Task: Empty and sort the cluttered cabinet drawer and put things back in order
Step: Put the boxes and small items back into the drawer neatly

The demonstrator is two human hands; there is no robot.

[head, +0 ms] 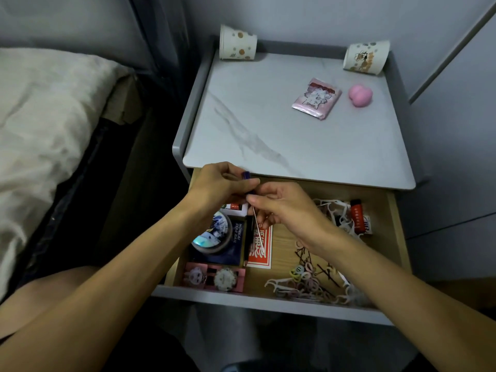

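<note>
The wooden drawer [393, 226] of the grey bedside cabinet stands pulled out, full of small things. Over its back left part my left hand [217, 183] grips a small dark blue item [246, 175], which pokes out above my fingers. Right beside it my right hand [284, 208] pinches a thin metal pin [258, 229] that hangs down over a red and white card [259, 251]. Inside lie a round tin [213, 234] on a dark blue box [237, 245], a pink hair-clip card [213, 277], white floss picks [335, 210], hair ties [303, 280] and a red tube [358, 216].
On the marble-look cabinet top [268, 124] two paper cups [237, 44] [366, 58] lie on their sides at the back. A pink packet [316, 99] and a pink sponge [360, 95] sit at the right. A bed [45, 116] is to the left, a wall to the right.
</note>
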